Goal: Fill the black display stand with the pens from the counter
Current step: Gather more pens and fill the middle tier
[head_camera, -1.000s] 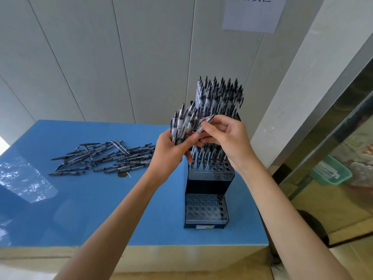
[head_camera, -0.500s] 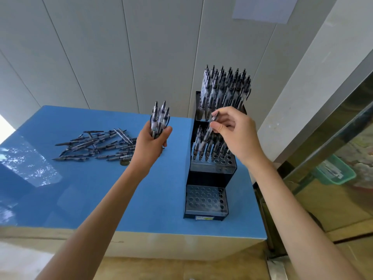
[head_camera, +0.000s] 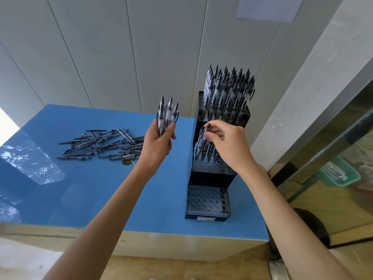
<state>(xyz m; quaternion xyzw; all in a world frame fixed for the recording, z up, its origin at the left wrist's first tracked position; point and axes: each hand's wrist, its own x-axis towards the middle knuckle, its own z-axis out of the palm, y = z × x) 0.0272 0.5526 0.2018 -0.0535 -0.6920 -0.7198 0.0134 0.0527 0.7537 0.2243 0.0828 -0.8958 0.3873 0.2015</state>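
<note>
Pens [head_camera: 228,91] in stand's [head_camera: 207,201] top tier

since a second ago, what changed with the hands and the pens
The left hand drew its bundle of clear-barrelled black pens left, away from the right hand. The right hand, having taken a single pen from it, lowered that pen toward the middle tier of the black tiered display stand. The loose pens on the blue counter and the stand stayed put.

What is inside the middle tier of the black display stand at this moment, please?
The middle tier holds a few upright pens along its left side; the right hand pinches one there. That hand hides the right-side holes.
</note>
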